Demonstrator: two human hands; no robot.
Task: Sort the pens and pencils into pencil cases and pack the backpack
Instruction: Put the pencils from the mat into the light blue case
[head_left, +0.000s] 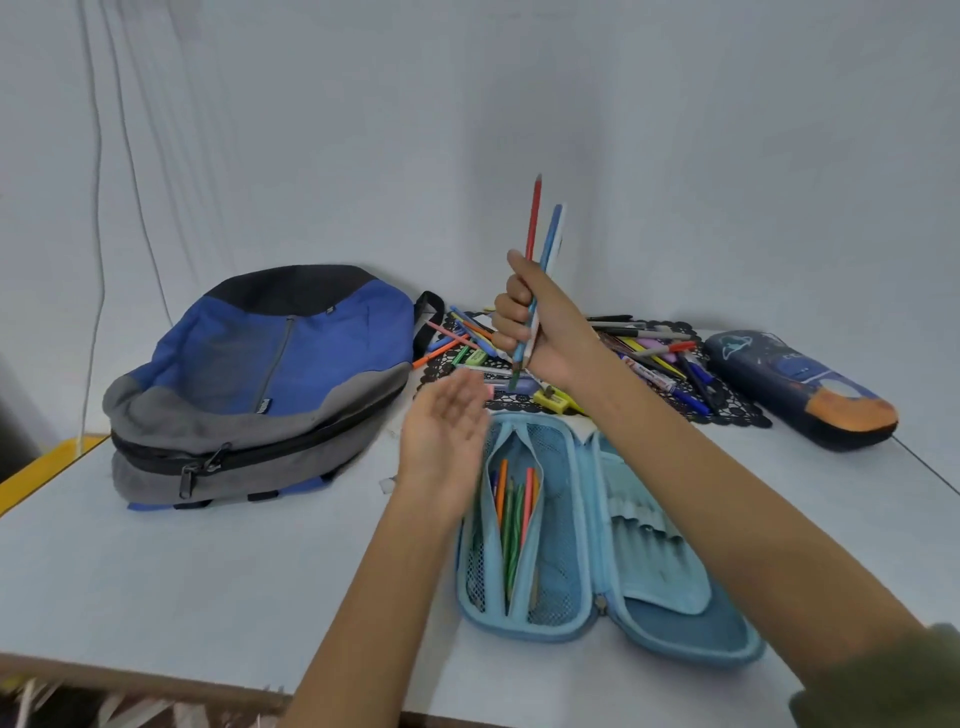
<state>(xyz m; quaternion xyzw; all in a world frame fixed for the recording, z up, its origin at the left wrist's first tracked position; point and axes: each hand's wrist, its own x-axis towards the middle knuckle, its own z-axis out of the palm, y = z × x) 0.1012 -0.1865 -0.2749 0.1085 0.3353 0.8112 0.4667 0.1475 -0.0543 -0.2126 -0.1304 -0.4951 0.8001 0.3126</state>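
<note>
Gripping red & blue pencils (550, 244) upright in a fist, R hand (530, 322) hangs over the black lace mat (732, 410) of loose pens (654, 353) by the white table's (208, 571) far edge. L hand (447, 431), fingers relaxed and spread, palm up, is beside the open light-blue zip pencil case (675, 639) at the near edge. Blue-grey fabric backpack (270, 374): left side.

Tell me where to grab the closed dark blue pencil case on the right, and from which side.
Grip the dark blue pencil case around its middle, coming down from above with fingers across its narrow width. It lies flat and closed, long and rounded, with bare table along its near edge. The left hand is open; the right hand holds pencils.
</note>
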